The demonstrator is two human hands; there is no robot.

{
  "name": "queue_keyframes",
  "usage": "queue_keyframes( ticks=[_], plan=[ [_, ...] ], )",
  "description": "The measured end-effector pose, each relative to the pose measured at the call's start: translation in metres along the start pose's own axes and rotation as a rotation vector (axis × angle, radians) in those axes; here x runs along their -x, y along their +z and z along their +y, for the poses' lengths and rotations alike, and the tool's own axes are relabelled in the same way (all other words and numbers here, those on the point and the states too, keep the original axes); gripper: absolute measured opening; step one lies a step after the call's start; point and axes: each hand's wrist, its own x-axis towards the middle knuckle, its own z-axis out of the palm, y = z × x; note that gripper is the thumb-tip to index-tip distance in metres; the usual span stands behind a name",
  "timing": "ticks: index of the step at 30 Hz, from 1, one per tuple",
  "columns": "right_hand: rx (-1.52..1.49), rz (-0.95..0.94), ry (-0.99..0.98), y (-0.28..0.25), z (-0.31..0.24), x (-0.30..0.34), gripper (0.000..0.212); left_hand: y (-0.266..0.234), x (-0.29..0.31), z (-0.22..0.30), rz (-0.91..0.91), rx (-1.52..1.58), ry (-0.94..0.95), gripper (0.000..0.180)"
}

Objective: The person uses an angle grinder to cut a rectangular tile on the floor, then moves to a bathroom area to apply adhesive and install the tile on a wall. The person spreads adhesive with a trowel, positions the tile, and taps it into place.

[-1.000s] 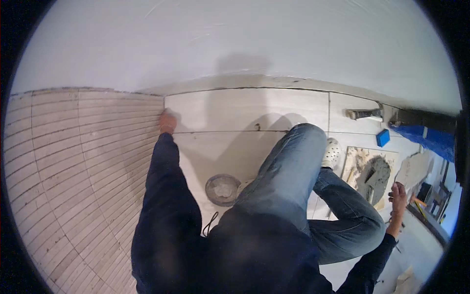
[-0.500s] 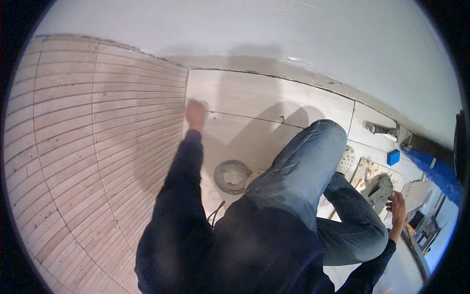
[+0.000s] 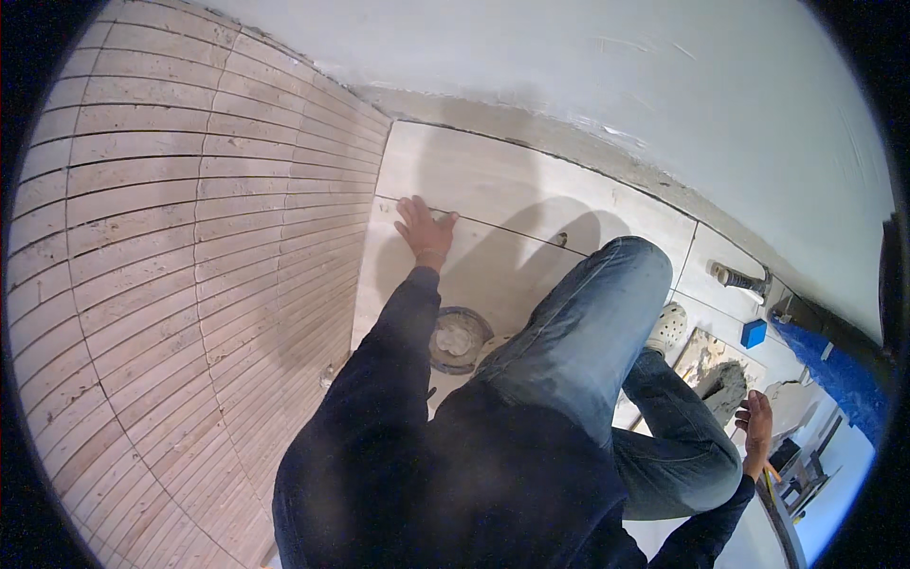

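Observation:
My left hand (image 3: pixel 427 230) rests with fingers spread on the pale floor tiles (image 3: pixel 493 185), over a joint line near the ribbed wall. It holds nothing. Just below it, partly behind my sleeve, stands a round grey bucket (image 3: pixel 485 325) with whitish paste inside. Off to the right, my right hand (image 3: pixel 755 424) is open, its fingers loosely bent and nothing visible in them. Beside its fingertips lies a heap of grey mortar (image 3: pixel 722 387) on a stained board (image 3: pixel 697 353). Whether the fingers touch the mortar, I cannot tell.
A ribbed beige tiled wall (image 3: pixel 171 228) rises on the left, a smooth white wall (image 3: pixel 588 66) at the back. At right are a hammer-like tool (image 3: pixel 741 279), a blue block (image 3: pixel 754 334) and blue plastic sheeting (image 3: pixel 839 365). My bent knee (image 3: pixel 630 261) and perforated clog (image 3: pixel 669 327) lie between.
My left hand, blurred beside the ribbed wall before, is now a little to the right and lower, fingers spread on the tiles. The view has shifted slightly. My right hand stays near the mortar.

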Motion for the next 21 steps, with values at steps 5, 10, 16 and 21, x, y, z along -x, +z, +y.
queue_keyframes(
  ticks=[5, 10, 16, 21],
  plan=[
    [0.001, -0.009, 0.019, 0.003, 0.001, -0.001, 0.046, 0.007, -0.004, -0.008, 0.015, -0.047, 0.01, 0.103],
    [0.092, 0.033, -0.264, 0.004, -0.011, 0.011, 0.039, 0.024, -0.019, -0.01, -0.077, -0.191, 0.04, 0.107],
    [-0.121, 0.025, -0.148, 0.017, -0.051, -0.009, 0.045, 0.006, -0.048, -0.039, 0.081, -0.114, 0.055, 0.108],
    [-0.219, 0.077, -0.071, 0.003, -0.017, 0.009, 0.047, 0.037, 0.005, 0.084, 0.072, -0.198, 0.444, 0.1]
  ],
)
